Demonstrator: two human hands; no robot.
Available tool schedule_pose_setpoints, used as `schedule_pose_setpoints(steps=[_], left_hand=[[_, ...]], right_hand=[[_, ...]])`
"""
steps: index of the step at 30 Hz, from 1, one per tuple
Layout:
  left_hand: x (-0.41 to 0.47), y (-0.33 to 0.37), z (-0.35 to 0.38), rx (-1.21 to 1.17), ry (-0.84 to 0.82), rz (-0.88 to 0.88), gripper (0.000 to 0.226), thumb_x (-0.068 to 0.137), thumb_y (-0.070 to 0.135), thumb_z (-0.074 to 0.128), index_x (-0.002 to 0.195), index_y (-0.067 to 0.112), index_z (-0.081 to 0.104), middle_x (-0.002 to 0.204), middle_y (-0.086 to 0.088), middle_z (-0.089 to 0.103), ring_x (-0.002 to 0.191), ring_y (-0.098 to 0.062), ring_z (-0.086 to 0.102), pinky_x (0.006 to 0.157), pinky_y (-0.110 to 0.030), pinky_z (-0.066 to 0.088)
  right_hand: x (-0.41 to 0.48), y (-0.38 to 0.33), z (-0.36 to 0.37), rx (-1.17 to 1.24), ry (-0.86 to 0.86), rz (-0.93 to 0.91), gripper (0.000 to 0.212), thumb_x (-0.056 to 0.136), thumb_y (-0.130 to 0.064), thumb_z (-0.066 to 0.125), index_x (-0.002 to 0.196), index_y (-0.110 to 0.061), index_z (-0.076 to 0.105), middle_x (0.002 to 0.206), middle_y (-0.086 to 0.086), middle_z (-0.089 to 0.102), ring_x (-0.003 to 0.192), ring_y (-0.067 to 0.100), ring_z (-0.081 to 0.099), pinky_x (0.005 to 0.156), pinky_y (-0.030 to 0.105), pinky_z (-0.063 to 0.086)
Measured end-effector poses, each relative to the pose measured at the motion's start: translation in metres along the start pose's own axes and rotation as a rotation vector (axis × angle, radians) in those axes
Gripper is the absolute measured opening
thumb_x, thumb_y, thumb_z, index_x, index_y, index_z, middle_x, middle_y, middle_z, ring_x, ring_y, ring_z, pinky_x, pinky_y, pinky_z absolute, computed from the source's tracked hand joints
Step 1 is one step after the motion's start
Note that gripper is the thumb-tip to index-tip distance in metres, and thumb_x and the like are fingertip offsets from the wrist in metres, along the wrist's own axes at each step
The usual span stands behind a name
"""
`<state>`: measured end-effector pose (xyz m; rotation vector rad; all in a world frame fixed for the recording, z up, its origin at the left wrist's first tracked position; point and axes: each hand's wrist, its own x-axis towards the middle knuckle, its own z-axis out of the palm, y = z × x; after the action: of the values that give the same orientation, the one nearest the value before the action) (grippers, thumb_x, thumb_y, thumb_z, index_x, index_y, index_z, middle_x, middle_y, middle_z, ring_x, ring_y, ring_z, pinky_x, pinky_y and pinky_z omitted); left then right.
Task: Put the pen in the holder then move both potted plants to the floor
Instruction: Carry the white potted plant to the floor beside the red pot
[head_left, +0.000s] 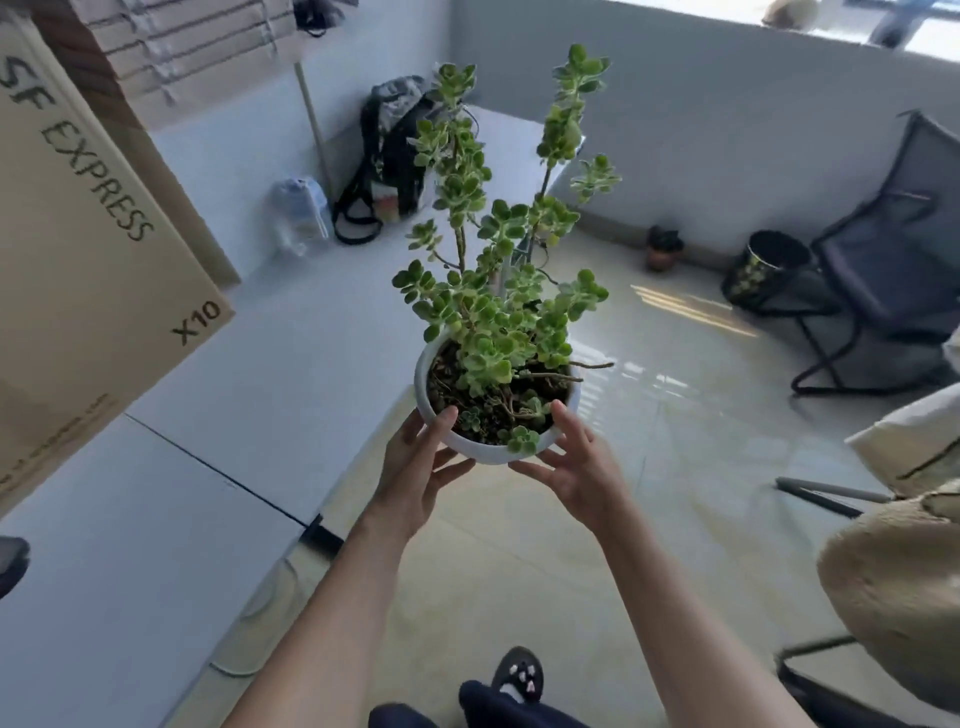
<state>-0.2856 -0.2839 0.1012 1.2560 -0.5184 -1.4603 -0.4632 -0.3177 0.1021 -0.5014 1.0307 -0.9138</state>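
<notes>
I see both hands out in front of me, holding a round white ceramic pot (493, 451) of soil with a tall, green, small-leaved succulent (498, 291) in it. My left hand (415, 467) cups the pot's near-left side, thumb hooked over the rim, fingers (452, 470) spread underneath. My right hand (576, 467) takes the near-right side the same way, thumb on the rim and fingers wrapped below. The pot hangs in the air just off the right edge of the white counter (171, 509), above the pale glossy tiled floor (649, 467).

To the left, a tan cardboard box printed "SF EXPRESS" (88, 270) stands on the counter. Farther along the counter sit a clear plastic bottle (300, 214) and a black backpack (389, 161). Far right on the floor, against the grey wall, a small brown pot with a dark plant (663, 249) stands beside a black patterned bin (763, 270) and a black mesh chair (893, 244). My slippered foot (519, 675) shows at the near edge.
</notes>
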Motion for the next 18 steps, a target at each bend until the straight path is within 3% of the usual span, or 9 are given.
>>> schedule_pose_setpoints(steps=[6, 12, 18], left_hand=[[0.053, -0.002, 0.065, 0.034, -0.085, -0.048, 0.026, 0.086, 0.028, 0.061, 0.112, 0.025, 0.060, 0.118, -0.010, 0.065, 0.108, -0.035, 0.064, 0.094, -0.052, 0.051], [0.111, 0.001, 0.116, 0.072, -0.154, -0.116, 0.031, 0.083, 0.029, 0.066, 0.112, 0.024, 0.060, 0.122, -0.012, 0.062, 0.110, -0.038, 0.063, 0.090, -0.049, 0.053], [0.192, 0.019, 0.160, 0.094, -0.223, -0.151, 0.025, 0.082, 0.027, 0.066, 0.107, 0.024, 0.062, 0.119, -0.010, 0.064, 0.106, -0.038, 0.064, 0.082, -0.044, 0.055]], right_hand=[[0.029, -0.048, -0.047, 0.032, 0.073, -0.047, 0.060, 0.072, -0.035, 0.067, 0.122, -0.003, 0.056, 0.126, 0.024, 0.060, 0.104, 0.039, 0.064, 0.081, 0.052, 0.056], [0.065, -0.088, -0.079, 0.050, 0.133, -0.085, 0.051, 0.071, -0.036, 0.066, 0.113, -0.008, 0.060, 0.117, 0.021, 0.062, 0.099, 0.037, 0.065, 0.086, 0.056, 0.053], [0.127, -0.134, -0.095, 0.056, 0.207, -0.123, 0.058, 0.074, -0.040, 0.070, 0.119, -0.006, 0.058, 0.128, 0.026, 0.057, 0.107, 0.043, 0.061, 0.086, 0.055, 0.054]])
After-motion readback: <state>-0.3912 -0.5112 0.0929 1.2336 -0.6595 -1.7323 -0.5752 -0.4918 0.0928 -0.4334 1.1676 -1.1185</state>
